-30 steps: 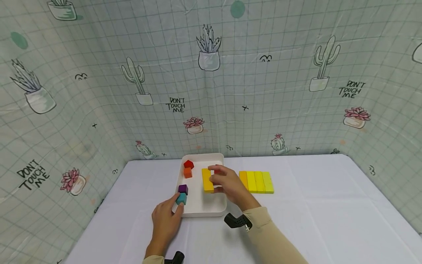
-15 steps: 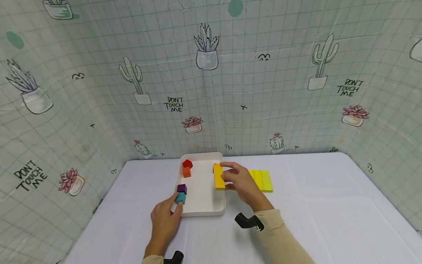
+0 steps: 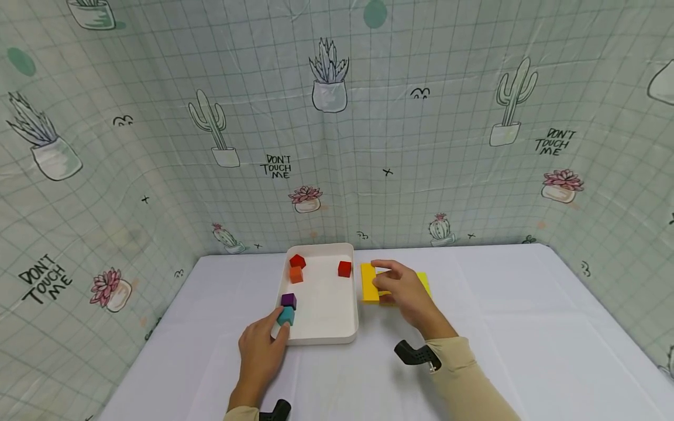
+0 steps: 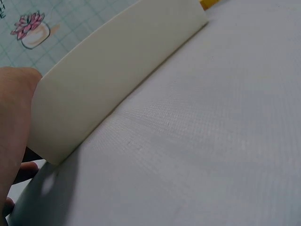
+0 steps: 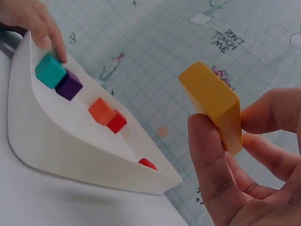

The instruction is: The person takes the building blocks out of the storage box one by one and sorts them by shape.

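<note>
A yellow-orange rectangular block (image 3: 369, 283) is pinched between the thumb and fingers of my right hand (image 3: 407, 290), lifted just right of the white tray (image 3: 322, 339). The right wrist view shows the same block (image 5: 214, 96) tilted, with fingertips on both sides. My left hand (image 3: 261, 351) grips the tray's near-left corner, its thumb over the rim in the left wrist view. Its fingertips are at a teal block (image 3: 286, 316); whether they touch it is unclear. A purple block (image 3: 288, 300) sits beside the teal one.
Inside the tray, a red block (image 3: 297, 261) and an orange block (image 3: 296, 275) stand at the far left, another red block (image 3: 344, 269) at the far right. Yellow blocks (image 3: 424, 282) lie partly hidden behind my right hand. A patterned cloth (image 3: 337, 146) hangs behind the table.
My right hand has carried the yellow-orange block rightward from above the tray to beyond its right edge, uncovering the red block at the far right. My left hand keeps its place at the tray corner.
</note>
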Tool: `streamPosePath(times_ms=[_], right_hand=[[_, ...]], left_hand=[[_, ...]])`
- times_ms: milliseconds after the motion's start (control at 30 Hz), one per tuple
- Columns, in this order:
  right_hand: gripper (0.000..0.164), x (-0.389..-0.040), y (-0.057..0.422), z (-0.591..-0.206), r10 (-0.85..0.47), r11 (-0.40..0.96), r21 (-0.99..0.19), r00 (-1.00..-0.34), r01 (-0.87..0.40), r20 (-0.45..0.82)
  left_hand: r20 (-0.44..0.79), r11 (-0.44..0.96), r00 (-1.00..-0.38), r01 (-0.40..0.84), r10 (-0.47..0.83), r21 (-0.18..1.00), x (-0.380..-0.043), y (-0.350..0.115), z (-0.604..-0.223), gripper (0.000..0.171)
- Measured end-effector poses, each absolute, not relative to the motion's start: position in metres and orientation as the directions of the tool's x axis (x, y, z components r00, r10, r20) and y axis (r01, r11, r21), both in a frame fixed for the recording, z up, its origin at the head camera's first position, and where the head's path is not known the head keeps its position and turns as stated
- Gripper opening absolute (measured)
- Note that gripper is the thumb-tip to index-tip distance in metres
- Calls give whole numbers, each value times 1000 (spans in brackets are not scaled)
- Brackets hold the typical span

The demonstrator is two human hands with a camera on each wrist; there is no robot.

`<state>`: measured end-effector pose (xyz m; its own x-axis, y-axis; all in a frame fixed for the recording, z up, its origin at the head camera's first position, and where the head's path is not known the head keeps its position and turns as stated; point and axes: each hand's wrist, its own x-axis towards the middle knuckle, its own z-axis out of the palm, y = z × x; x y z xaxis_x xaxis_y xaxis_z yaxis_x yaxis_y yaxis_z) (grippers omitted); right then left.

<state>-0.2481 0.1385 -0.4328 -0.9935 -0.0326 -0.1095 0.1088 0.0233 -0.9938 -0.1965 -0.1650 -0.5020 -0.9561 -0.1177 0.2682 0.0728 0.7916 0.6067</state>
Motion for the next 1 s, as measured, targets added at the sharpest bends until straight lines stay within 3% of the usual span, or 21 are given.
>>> streamPosePath(times_ms=[1000], right_hand=[[48,-247,204,-436,56,86,-986,-989,145,-141]], left_hand=[[224,785,-967,44,-123,618,-199,-165,-501,51]])
